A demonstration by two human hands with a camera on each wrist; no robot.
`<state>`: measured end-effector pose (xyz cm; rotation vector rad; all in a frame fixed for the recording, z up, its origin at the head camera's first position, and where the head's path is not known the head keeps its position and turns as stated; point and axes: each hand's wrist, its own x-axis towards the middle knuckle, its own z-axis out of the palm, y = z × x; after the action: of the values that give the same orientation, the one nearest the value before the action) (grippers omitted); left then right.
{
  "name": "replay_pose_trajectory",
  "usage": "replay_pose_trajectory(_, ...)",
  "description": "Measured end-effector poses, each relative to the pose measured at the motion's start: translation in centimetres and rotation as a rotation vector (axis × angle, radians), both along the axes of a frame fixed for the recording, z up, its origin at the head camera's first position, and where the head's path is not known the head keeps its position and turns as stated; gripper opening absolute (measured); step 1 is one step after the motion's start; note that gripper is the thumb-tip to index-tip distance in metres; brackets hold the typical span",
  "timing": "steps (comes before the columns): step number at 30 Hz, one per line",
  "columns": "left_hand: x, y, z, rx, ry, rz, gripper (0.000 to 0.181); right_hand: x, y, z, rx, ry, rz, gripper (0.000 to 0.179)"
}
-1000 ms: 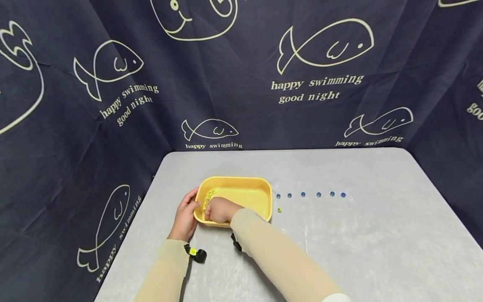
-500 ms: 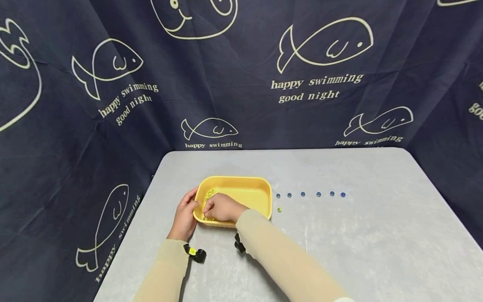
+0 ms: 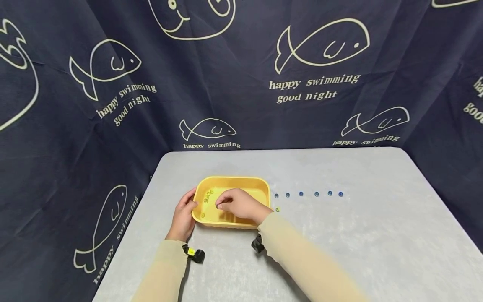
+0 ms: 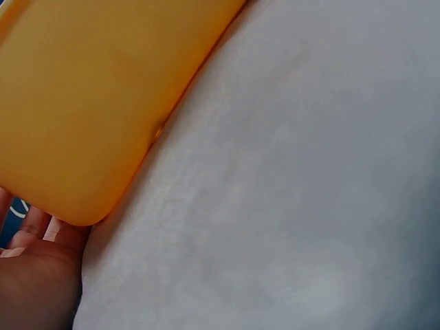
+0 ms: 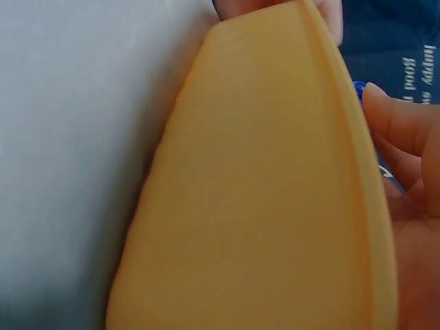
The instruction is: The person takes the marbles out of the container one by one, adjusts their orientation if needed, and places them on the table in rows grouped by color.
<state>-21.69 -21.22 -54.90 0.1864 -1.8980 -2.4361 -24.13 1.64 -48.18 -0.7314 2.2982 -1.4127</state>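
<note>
My left hand [image 3: 183,218] grips the left end of a yellow plastic bin [image 3: 234,178], its thumb over the rim. In the left wrist view, fingers show by the bin's outer corner. Over the bin's inside, my right hand [image 3: 241,204] pinches a blue marble [image 5: 359,88] between thumb and fingers, above the floor. Several yellow-green marbles [image 3: 211,191] lie along the bin's left end, with one apart near the front left corner. The bin's wall fills much of the right wrist view and hides its contents there.
Right of the bin, several blue marbles [image 3: 301,193] form a row across the grey table [image 3: 362,239]. One yellow-green marble [image 3: 277,209] lies in front of the row's left end. A dark blue fish-print curtain [image 3: 249,105] hangs behind and at both sides.
My right hand has moved right and up from the marbles at the bin's left end, and a dark marble now shows at its fingertips. My left hand keeps its grip on the bin.
</note>
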Motion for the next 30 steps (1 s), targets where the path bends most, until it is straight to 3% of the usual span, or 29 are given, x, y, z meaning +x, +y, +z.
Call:
replay_pose_trajectory(8,0.0,-0.1,0.0,0.015,-0.016,0.021,0.056,0.7,3.6,0.6,-0.111,0.017,-0.061,0.016)
replay_pose_trajectory(18,0.0,-0.1,0.1,0.026,-0.021,0.024,0.057,1.0,8.8,0.6,-0.237,0.036,-0.229,0.017)
replay_pose_trajectory(30,0.0,0.2,0.1,0.02,-0.015,0.018,0.056,1.3,16.6,-0.2,-0.243,0.087,-0.404,0.025)
